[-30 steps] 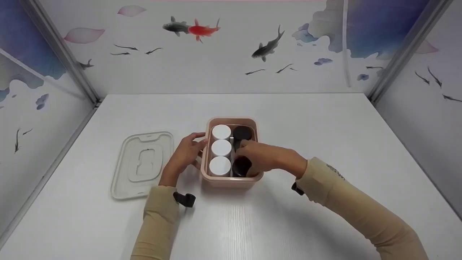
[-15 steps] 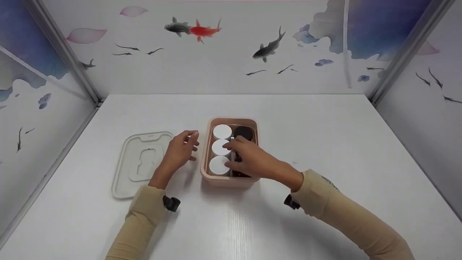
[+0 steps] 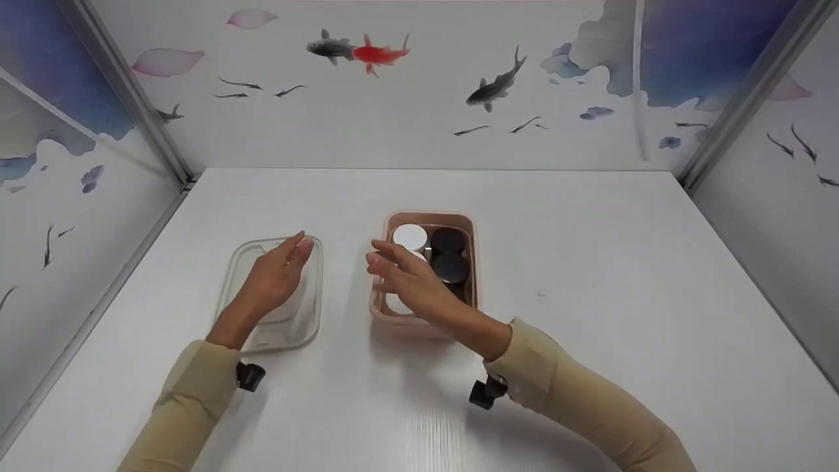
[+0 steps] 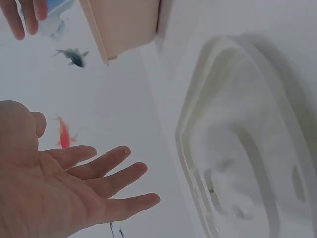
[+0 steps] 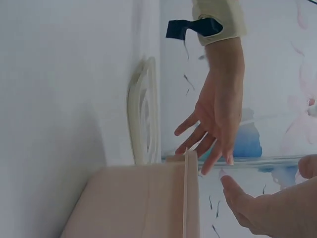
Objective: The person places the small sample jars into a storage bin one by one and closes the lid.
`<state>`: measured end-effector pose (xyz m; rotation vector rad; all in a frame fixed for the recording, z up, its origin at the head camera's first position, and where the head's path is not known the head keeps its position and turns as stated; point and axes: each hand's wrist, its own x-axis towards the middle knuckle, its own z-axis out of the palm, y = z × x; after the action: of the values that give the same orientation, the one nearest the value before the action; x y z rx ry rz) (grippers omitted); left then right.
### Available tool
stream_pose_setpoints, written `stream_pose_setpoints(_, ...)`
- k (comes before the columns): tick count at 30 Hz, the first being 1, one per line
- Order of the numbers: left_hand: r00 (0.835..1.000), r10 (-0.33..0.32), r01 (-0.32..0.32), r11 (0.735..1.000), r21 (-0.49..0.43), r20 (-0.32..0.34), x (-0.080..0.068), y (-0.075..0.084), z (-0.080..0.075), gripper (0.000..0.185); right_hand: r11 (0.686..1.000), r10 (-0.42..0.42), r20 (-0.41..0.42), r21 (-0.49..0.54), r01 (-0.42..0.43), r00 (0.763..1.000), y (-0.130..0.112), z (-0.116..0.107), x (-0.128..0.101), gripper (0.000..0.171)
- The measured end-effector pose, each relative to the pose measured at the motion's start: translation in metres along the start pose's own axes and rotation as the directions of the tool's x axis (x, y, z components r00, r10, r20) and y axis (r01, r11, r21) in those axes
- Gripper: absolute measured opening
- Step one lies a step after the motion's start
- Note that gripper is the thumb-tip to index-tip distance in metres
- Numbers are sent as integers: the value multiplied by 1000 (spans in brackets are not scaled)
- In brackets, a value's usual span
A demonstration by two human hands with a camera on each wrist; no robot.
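At the near edge, two beige sleeves run in from 6 o'clock, each with a small black wrist camera strapped on. The left hand (image 3: 272, 278) hovers flat over the clear plastic lid (image 3: 308, 314), fingers straight and relaxed, gripping nothing; the left wrist view shows the open palm above the lid, not touching it. The lid lies flat on the white tabletop (image 3: 590, 275) at about 9 o'clock from the pink storage box (image 3: 475, 275), just beside it, where a hand can reach it easily. The right hand (image 3: 409, 282) hangs above the box's left side, fingers extended and loose, also holding nothing. Inside the box, white-capped jars (image 3: 409, 236) stand in the left row and black-capped jars (image 3: 449, 241) in the right, packed upright so they fit snugly. At 12 o'clock beyond, the fish-painted wall (image 3: 419, 85) closes the booth.
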<state>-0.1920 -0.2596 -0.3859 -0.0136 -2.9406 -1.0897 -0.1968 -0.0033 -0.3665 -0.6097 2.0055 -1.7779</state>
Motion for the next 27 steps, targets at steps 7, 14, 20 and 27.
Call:
stream_pose_setpoints(7, 997, -65, 58, 989, 136, 52, -10, -25, -23, 70, 959, 189, 0, 216, -185, 982, -7, 23, 10, 61)
stream_pose_setpoints(14, 970, -212, 188, 964, 190, 117, -18, -47, -27, 75, 903, 289, 21, 327, -279, 957, -2, 42, 23, 67)
stream_pose_setpoints(20, 921, -353, 316, 924, 217, 164, -24, -61, -28, 80, 895, 315, 75, 308, -323, 946, 12, 67, 27, 74)
stream_pose_setpoints(27, 914, -378, 337, 909, 244, 148, -28, -76, -25, 79, 885, 402, 37, 242, -398, 915, 32, 96, 31, 80)
